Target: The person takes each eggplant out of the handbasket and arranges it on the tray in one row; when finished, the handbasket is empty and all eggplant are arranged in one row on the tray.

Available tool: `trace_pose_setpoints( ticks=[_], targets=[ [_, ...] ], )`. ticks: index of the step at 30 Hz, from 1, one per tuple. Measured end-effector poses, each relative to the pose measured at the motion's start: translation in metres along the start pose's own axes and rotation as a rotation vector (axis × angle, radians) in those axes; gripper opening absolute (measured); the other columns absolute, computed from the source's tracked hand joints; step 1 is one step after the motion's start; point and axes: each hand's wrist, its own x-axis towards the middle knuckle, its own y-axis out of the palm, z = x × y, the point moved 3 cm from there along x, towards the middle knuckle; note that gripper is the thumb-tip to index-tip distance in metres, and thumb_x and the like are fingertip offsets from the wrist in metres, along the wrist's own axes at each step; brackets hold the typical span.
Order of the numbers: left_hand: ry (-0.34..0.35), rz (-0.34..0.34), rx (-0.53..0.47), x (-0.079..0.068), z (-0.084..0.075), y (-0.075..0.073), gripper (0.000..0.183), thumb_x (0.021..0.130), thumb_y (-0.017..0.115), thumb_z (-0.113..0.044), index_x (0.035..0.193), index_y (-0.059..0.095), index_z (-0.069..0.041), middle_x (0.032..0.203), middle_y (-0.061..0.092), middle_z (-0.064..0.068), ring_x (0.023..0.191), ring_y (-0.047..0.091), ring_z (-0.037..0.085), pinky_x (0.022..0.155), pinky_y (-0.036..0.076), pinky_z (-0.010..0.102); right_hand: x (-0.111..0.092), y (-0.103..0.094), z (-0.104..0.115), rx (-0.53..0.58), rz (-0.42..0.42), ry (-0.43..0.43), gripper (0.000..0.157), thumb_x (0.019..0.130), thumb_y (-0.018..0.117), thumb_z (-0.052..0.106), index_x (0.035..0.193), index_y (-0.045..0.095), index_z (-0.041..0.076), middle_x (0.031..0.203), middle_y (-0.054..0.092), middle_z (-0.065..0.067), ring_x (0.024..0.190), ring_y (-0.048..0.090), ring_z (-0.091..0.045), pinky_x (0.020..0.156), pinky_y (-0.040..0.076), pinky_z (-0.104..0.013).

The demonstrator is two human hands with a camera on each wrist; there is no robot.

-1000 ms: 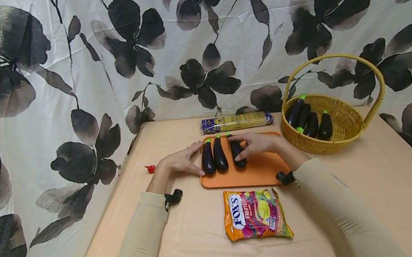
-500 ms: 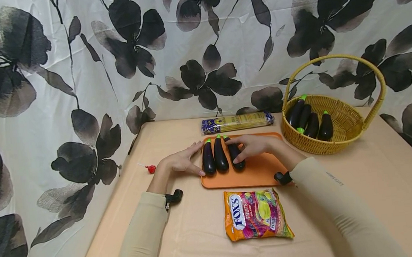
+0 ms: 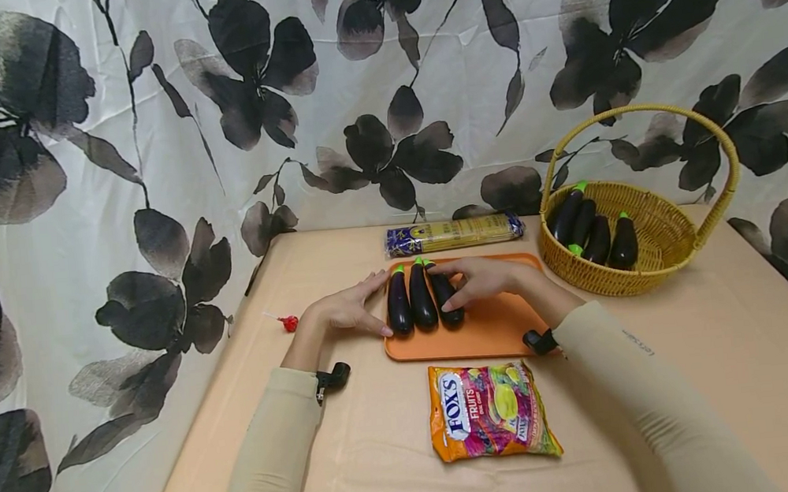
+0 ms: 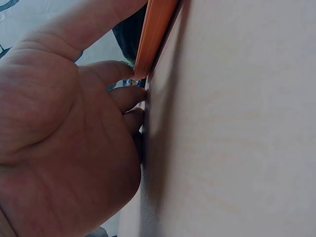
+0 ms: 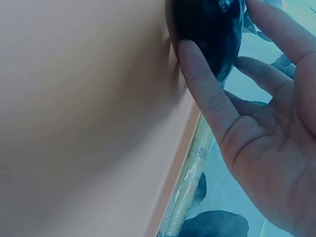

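Three dark eggplants lie side by side on an orange tray [image 3: 502, 331] in the head view: a left eggplant [image 3: 398, 307], a middle eggplant [image 3: 422, 300] and a right eggplant [image 3: 452, 320]. My right hand [image 3: 486, 278] holds the right eggplant between thumb and fingers, covering part of it; the right wrist view shows fingers on both sides of its dark body [image 5: 205, 34]. At the tray's left edge is my left hand [image 3: 349, 310], its fingers extended and thumb by the left eggplant's lower end. In the left wrist view, the left palm [image 4: 64, 128] holds nothing.
A wicker basket [image 3: 660, 272] with several eggplants stands at the right. Behind the tray lies a pasta packet [image 3: 460, 233]; in front lies a Fox's candy bag [image 3: 491, 411]. A red lollipop [image 3: 289, 323] lies left. A floral curtain [image 3: 378, 81] hangs behind the table.
My right hand has slid the right eggplant leftward across the tray, closer to the middle one, their green tops now together. My left hand has stayed in place.
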Motion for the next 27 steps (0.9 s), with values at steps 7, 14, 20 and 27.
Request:
trace_pose_setpoints(
  ticks=[7,14,20,27],
  targets=[
    [0.015,0.002,0.013,0.0008,0.0001,-0.0002,0.131,0.069,0.095,-0.053,0.169,0.012,-0.032,0.177,-0.001,0.001,0.164,-0.007,0.024,0.131,-0.001,0.055,0.0003,-0.0010,0.0001,-0.005,-0.011,0.002,0.087,0.093,0.081,0.027,0.163,0.034,0.010,0.162,0.040,-0.021,0.131,0.057,-0.037,0.098,0.056,-0.038],
    [0.025,0.006,0.044,-0.0001,-0.0012,-0.0002,0.128,0.071,0.094,-0.050,0.169,0.012,-0.030,0.177,0.000,0.004,0.164,-0.005,0.024,0.131,0.001,0.055,-0.0019,-0.0002,0.0036,-0.027,-0.022,0.002,0.087,0.092,0.081,0.028,0.163,0.034,0.008,0.161,0.043,-0.021,0.122,0.062,-0.032,0.103,0.056,-0.042],
    [0.041,0.004,0.027,0.0007,-0.0018,-0.0009,0.127,0.072,0.095,-0.047,0.169,0.014,-0.029,0.177,0.001,0.008,0.164,-0.005,0.027,0.131,0.002,0.057,-0.0016,-0.0002,0.0036,-0.019,-0.015,0.000,0.087,0.093,0.080,0.029,0.163,0.033,0.009,0.159,0.045,-0.022,0.115,0.065,-0.030,0.101,0.056,-0.041],
    [0.016,0.004,0.027,0.0002,-0.0018,-0.0005,0.129,0.071,0.094,-0.049,0.169,0.013,-0.031,0.177,0.000,0.004,0.164,-0.005,0.024,0.131,0.001,0.055,-0.0009,-0.0006,-0.0026,-0.018,-0.022,-0.002,0.090,0.093,0.080,0.035,0.164,0.032,0.010,0.156,0.046,-0.022,0.119,0.064,-0.032,0.098,0.057,-0.041]
  ],
)
